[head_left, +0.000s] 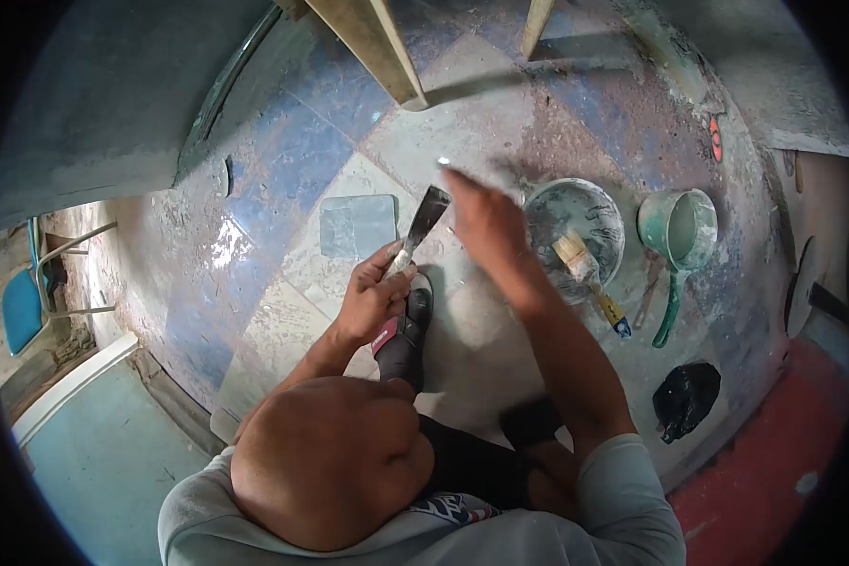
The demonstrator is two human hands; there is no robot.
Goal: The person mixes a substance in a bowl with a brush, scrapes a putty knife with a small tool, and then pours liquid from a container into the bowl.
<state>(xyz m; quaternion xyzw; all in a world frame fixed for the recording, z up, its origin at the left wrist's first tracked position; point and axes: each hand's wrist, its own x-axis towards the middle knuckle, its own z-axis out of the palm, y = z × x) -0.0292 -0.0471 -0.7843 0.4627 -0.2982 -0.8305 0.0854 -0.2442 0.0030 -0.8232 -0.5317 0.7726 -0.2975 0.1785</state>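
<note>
The dusty tiled floor [283, 170] fills the view. A round bowl [594, 212] holds 1 brush [580, 264]. The left hand [373, 297] grips a putty knife [423, 224], its handle hidden. The blurred right hand [486, 222] hovers beside the blade; I cannot tell its grip.

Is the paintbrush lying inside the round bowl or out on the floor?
Inside: the paintbrush has its bristles in the bowl, handle sticking over the rim.
</note>
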